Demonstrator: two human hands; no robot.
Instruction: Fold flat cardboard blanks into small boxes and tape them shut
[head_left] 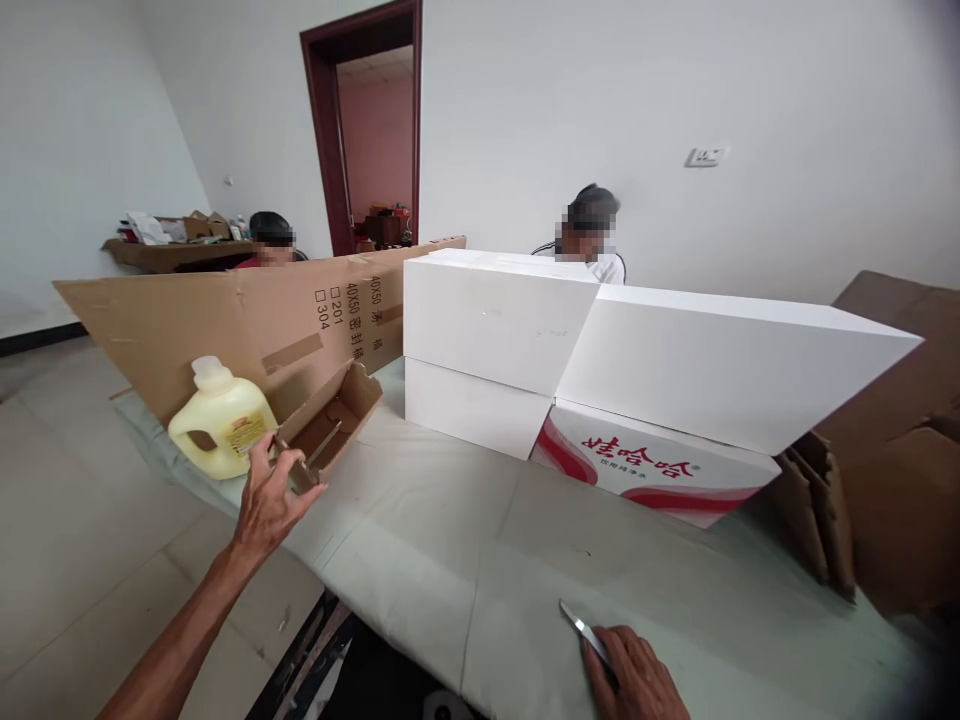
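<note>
My left hand (pixel 271 495) reaches out to the left end of the table and grips the near edge of a small open cardboard box (pixel 334 418) lying on its side. A pale yellow jug (pixel 221 420) with a white cap stands just left of that box. My right hand (pixel 634 675) rests on the table's near edge, closed on a thin metal blade (pixel 583 627) that points up and left.
The table (pixel 465 540) has a grey-green cover. White foam blocks (pixel 499 320) (pixel 720 365) rest on a red-and-white printed carton (pixel 652 465). A long flat cardboard sheet (pixel 247 320) stands behind. Folded cardboard (pixel 817 510) lies at right. Two people sit beyond.
</note>
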